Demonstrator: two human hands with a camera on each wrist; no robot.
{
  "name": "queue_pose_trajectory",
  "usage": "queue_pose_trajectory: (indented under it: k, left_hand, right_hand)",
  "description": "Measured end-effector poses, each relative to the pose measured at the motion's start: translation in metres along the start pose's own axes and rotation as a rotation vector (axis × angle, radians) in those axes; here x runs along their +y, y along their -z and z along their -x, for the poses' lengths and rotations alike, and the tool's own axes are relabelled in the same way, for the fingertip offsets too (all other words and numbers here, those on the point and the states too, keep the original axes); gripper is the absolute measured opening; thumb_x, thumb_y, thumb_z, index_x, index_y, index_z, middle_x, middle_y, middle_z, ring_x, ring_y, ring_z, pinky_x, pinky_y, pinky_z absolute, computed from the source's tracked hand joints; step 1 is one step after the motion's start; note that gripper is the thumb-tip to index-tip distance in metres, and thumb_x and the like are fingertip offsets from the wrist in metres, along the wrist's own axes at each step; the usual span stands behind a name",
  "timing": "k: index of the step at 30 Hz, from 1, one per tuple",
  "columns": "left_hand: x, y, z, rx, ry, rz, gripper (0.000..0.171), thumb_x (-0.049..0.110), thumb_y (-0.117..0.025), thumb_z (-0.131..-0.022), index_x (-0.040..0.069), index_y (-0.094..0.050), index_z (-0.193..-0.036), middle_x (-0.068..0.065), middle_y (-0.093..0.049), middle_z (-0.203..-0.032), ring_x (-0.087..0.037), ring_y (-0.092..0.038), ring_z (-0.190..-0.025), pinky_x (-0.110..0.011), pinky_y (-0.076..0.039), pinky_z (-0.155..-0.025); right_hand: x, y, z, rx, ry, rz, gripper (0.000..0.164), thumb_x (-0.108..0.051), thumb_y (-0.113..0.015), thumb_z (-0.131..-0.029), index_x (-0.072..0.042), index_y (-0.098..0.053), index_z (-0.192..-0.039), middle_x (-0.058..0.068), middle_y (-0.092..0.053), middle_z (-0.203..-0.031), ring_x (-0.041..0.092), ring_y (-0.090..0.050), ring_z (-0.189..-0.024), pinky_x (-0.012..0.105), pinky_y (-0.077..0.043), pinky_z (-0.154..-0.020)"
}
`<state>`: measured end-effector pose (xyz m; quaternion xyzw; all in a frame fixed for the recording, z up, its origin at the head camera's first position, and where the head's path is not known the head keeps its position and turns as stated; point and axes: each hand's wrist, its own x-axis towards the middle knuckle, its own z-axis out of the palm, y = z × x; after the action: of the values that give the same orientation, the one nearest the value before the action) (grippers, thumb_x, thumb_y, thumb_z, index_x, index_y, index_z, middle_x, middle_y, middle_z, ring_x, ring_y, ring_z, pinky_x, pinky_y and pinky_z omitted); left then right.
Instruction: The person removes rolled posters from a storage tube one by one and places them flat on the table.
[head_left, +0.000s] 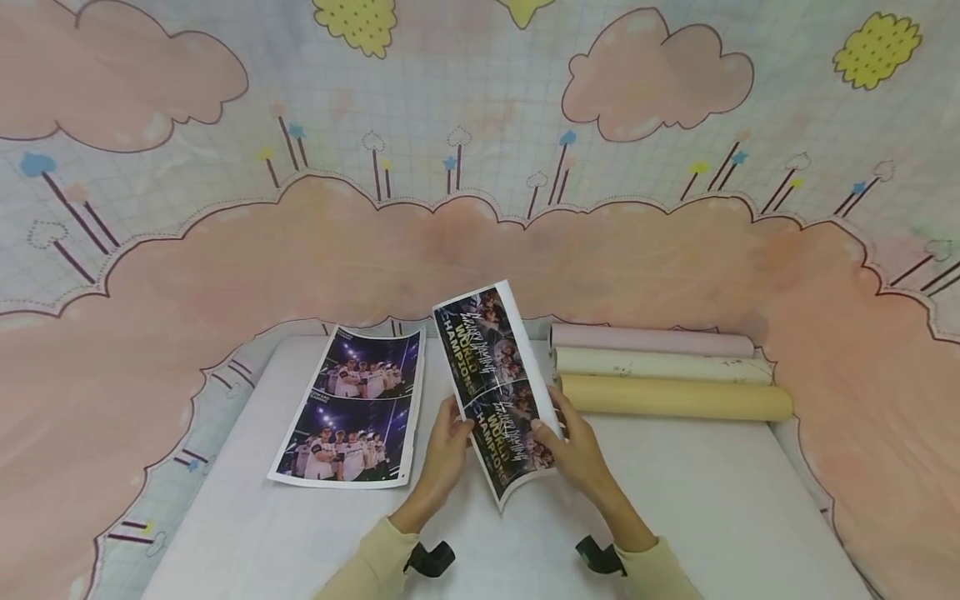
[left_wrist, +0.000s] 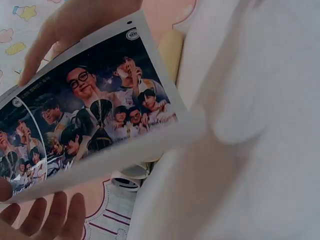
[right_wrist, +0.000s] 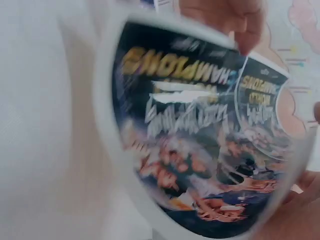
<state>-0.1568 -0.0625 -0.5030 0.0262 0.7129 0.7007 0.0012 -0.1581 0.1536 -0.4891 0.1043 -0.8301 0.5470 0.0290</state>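
Both hands hold a glossy printed poster sheet [head_left: 487, 375] with "World Champions" lettering, raised at a tilt over the table. My left hand [head_left: 448, 442] pinches its left edge, and my right hand [head_left: 581, 450] grips the right edge, thumb on the print. In the right wrist view the sheet [right_wrist: 200, 130] bows, with light glaring off its surface. The left wrist view shows its underside [left_wrist: 100, 105], printed with people around a trophy. Left of it, a second poster sheet [head_left: 360, 400] with two group photos lies on the table, its edges slightly curled.
Three paper rolls lie at the back right of the white table [head_left: 675, 500]: pink [head_left: 652, 340], cream [head_left: 660, 367] and yellow [head_left: 675, 397]. A patterned cloth [head_left: 450, 258] with clouds hangs behind. Black devices [head_left: 430, 558] sit at both wrists.
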Motion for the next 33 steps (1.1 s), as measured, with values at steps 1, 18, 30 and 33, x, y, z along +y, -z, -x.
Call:
queue_pose_trajectory:
  k: [1,18,30,33]
  left_hand:
    - [0.000,0.002,0.000,0.003,-0.001,0.007,0.043,0.012,-0.037,-0.103,0.013,-0.035,-0.146,-0.016,-0.050,-0.143,-0.030,-0.059,-0.118,-0.034,-0.051,-0.091]
    - [0.001,0.036,-0.001,-0.011,0.027,0.009,0.038,0.010,-0.035,-0.103,0.006,-0.045,-0.140,-0.020,-0.062,-0.128,-0.020,-0.066,-0.103,-0.026,-0.055,-0.084]
    - [0.003,0.049,0.001,-0.014,0.106,0.013,0.039,0.016,-0.037,-0.103,0.007,-0.049,-0.139,-0.018,-0.066,-0.123,-0.015,-0.066,-0.098,-0.027,-0.054,-0.084]
    - [0.003,0.050,0.000,-0.035,0.114,0.052,0.039,0.015,-0.037,-0.102,0.005,-0.049,-0.138,-0.018,-0.066,-0.120,-0.012,-0.066,-0.094,-0.027,-0.055,-0.081]
  right_hand:
    - [0.001,0.001,0.000,-0.001,-0.002,-0.006,0.060,-0.029,-0.059,-0.098,-0.018,-0.034,-0.152,0.022,-0.049,-0.145,0.041,-0.056,-0.123,0.053,-0.054,-0.091]
    - [0.013,0.016,-0.011,0.203,0.328,0.245,0.067,0.001,-0.063,-0.087,-0.017,-0.042,-0.148,0.012,-0.060,-0.126,0.028,-0.069,-0.098,0.035,-0.059,-0.074]
    - [0.025,0.032,-0.003,0.145,0.277,0.299,0.038,0.003,-0.059,-0.093,-0.012,-0.063,-0.128,0.014,-0.066,-0.126,0.028,-0.072,-0.091,0.028,-0.060,-0.069]
    - [0.027,0.032,-0.003,0.056,0.168,0.166,0.048,0.006,-0.056,-0.093,-0.013,-0.055,-0.137,0.022,-0.060,-0.133,0.034,-0.071,-0.098,0.032,-0.060,-0.076]
